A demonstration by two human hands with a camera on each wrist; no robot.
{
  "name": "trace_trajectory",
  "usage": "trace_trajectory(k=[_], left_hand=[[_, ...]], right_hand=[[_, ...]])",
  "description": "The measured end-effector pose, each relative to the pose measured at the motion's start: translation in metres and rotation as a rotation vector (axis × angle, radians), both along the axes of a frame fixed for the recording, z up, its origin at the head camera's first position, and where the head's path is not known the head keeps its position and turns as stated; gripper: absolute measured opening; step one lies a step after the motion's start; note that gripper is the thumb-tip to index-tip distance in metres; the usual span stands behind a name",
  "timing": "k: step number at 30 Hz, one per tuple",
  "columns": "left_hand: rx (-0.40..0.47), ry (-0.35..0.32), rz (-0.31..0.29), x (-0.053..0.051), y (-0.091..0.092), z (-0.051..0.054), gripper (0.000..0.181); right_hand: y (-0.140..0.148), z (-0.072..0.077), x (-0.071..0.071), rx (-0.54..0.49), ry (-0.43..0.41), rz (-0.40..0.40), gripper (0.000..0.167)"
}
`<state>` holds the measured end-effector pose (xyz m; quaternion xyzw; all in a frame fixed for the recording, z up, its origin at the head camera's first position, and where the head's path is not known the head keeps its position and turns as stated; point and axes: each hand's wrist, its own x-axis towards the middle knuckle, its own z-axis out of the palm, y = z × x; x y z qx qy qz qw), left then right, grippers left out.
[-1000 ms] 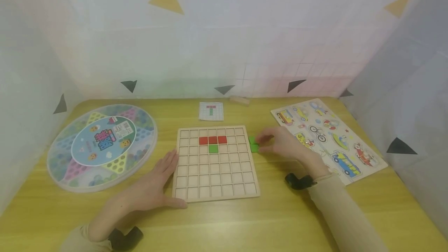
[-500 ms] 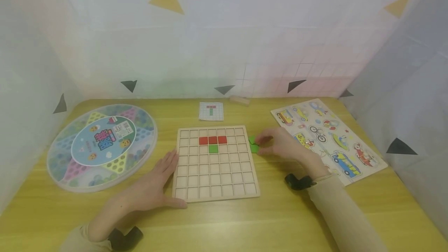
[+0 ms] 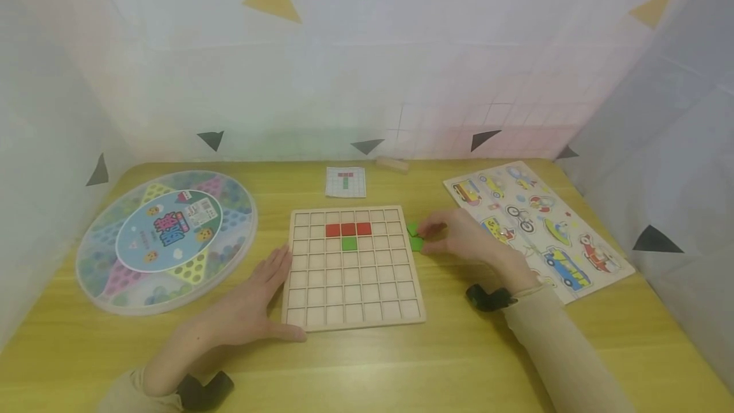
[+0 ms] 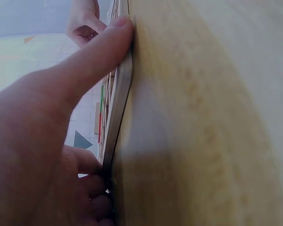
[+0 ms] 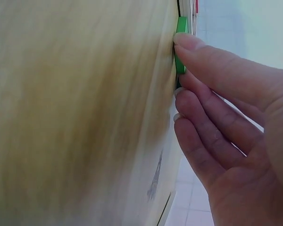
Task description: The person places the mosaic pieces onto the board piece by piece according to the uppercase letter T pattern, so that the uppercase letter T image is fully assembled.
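A wooden grid board [image 3: 332, 279] lies on the table, with three red tiles [image 3: 348, 229] in a row and one green tile [image 3: 349, 244] below the middle one. My left hand [image 3: 246, 308] rests along the board's left edge, thumb at the near corner; the left wrist view shows the thumb [image 4: 94, 56] against the rim. Right of the board, two green tiles [image 3: 416, 245] lie by its edge. My right hand [image 3: 464, 238] touches them with thumb and fingertips; in the right wrist view the thumb lies on a green tile [image 5: 181, 61].
A small pattern card [image 3: 346, 191] and a wooden block [image 3: 392, 164] lie behind the board. To the left is a round game box [image 3: 166, 241]; a picture puzzle board [image 3: 536, 209] lies at the right. Patterned sheets enclose the table.
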<state>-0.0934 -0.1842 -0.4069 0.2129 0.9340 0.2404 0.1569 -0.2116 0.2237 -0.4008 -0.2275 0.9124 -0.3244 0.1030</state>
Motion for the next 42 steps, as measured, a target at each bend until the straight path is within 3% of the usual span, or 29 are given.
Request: trace_trajectory(k=[14,34,42], left_hand=[[-0.002,0.02,-0.004,0.0005,0.0008,0.0006,0.134],[-0.004,0.014,-0.005,0.0005,0.0002,0.0007,0.134],[-0.007,0.01,-0.003,0.0007,-0.0001,0.0003,0.134]], right_hand=[[0.0,0.0013,0.0004,0.011,-0.003,0.003,0.027],[0.0014,0.0002,0.0001,0.026,0.056,0.038,0.026],[0.0025,0.0058,0.0014,0.023,0.043,0.005,0.028]])
